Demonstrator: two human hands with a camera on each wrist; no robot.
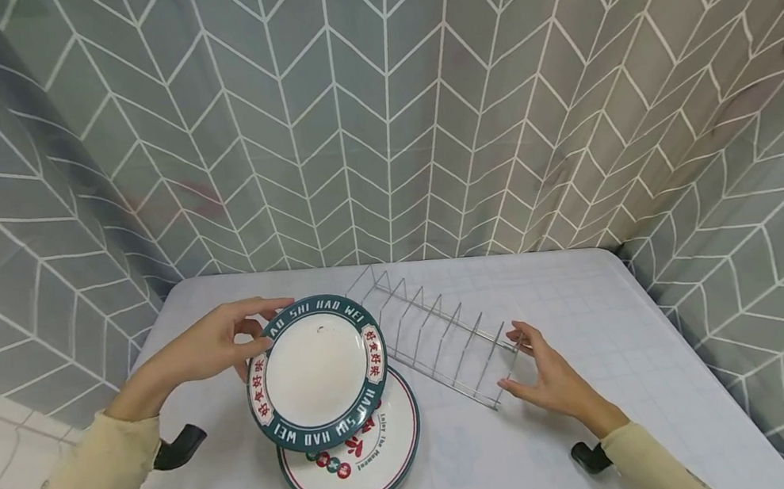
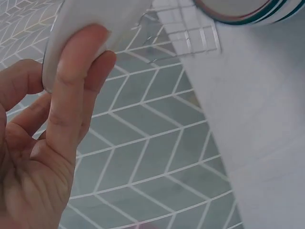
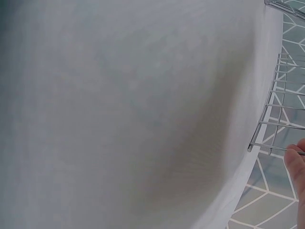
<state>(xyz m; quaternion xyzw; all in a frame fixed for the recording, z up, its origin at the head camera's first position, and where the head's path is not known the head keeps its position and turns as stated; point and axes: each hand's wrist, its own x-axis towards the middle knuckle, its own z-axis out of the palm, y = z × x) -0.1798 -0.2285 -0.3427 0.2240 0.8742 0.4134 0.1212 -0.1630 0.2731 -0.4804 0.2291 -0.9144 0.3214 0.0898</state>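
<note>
progress: judging by how things lie, the work is at an early stage. no plate stands in the wire dish rack [image 1: 437, 335] yet; every slot between its prongs shows bare.
done: one green-rimmed plate [image 1: 317, 372] is lifted off the pile and held tilted, its face toward the camera.
left: the lifted plate is not yet in the rack, and a stack of plates [image 1: 367, 454] lies flat on the counter [image 1: 584, 296] at about 6 o'clock from the lifted one, partly under it.
plate position: in the air above the stack, at roughly 9 o'clock from the rack and just beside its near-left end, not touching it as far as the head view shows.
left hand [image 1: 219, 346]: grips the lifted plate at its rim near 10 o'clock, fingers curled over the top edge. the left wrist view shows the thumb [image 2: 78, 81] pressed against the plate's white underside.
right hand [image 1: 549, 375]: mostly open, fingers loosely spread, fingertips touching the rack's near end at about 4 o'clock from its middle. it seems to steady the wire frame rather than clasp it; the right wrist view shows one fingertip [image 3: 296, 164] beside the rack's wire.
rack position: on the counter at centre, running from 11 o'clock to 5 o'clock.
</note>
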